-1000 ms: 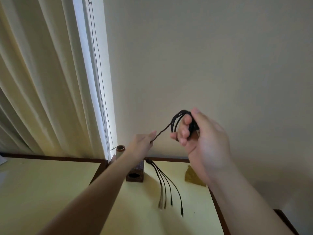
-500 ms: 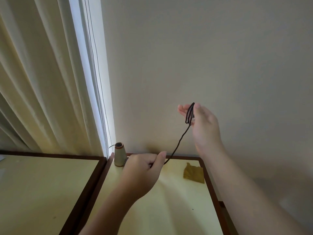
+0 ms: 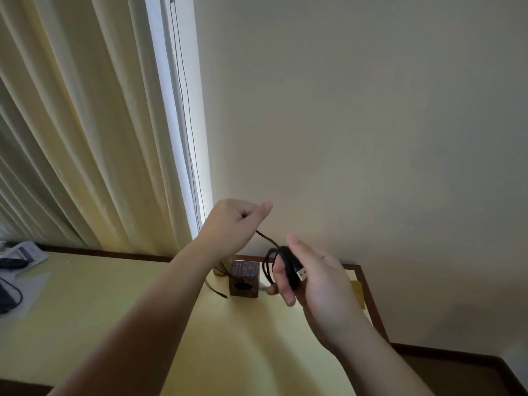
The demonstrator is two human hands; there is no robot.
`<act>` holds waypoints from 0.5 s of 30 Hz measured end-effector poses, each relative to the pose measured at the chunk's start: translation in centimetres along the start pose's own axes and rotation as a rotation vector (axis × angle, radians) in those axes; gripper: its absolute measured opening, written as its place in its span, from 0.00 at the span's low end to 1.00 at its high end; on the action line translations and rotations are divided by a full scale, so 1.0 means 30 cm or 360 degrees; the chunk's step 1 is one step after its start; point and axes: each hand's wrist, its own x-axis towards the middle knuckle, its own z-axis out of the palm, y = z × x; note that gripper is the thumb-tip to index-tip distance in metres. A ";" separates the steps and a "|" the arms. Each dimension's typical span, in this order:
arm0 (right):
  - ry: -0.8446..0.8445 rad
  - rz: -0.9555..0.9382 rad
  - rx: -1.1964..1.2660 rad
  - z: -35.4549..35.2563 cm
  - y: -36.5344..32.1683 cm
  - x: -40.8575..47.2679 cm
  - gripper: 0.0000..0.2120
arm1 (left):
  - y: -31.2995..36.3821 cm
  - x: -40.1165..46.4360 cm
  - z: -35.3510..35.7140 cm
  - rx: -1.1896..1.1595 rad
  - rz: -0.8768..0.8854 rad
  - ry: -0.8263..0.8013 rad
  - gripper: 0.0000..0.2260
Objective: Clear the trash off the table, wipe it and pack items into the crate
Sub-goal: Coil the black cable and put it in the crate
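A thin black cable [image 3: 268, 241] stretches between both hands above the yellow table [image 3: 114, 310]. My right hand [image 3: 314, 284] holds the coiled loops of the cable, with its silver USB plug [image 3: 302, 273] sticking out past the fingers. My left hand [image 3: 237, 221] is raised higher and to the left, pinching the free run of the cable between thumb and fingers. A loose cable end [image 3: 217, 291] trails on the table under my left wrist.
A small dark wooden block [image 3: 244, 278] with an oval hole stands at the table's back edge by the wall. A yellow cloth [image 3: 358, 292] lies behind my right hand. Papers and a dark cord [image 3: 17, 261] lie at far left. A curtain [image 3: 85, 124] hangs behind.
My left hand rose from the table to above the right hand, pulling the cable round. My right hand dropped lower with the coil, and the USB plug now shows.
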 end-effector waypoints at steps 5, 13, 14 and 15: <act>0.0031 -0.0001 0.0390 0.006 -0.081 -0.009 0.18 | -0.065 -0.100 0.114 -0.0299 -0.0276 -0.0095 0.36; 0.0083 -0.0319 0.0504 0.000 -0.181 0.063 0.16 | -0.098 -0.298 0.330 -0.0779 -0.0489 -0.0086 0.29; 0.0104 -0.0400 0.0537 -0.010 -0.201 0.072 0.15 | -0.102 -0.327 0.345 -0.0703 -0.0499 -0.0094 0.29; 0.0123 -0.0481 0.0532 -0.022 -0.218 0.084 0.15 | -0.108 -0.357 0.355 -0.0617 -0.0501 -0.0131 0.29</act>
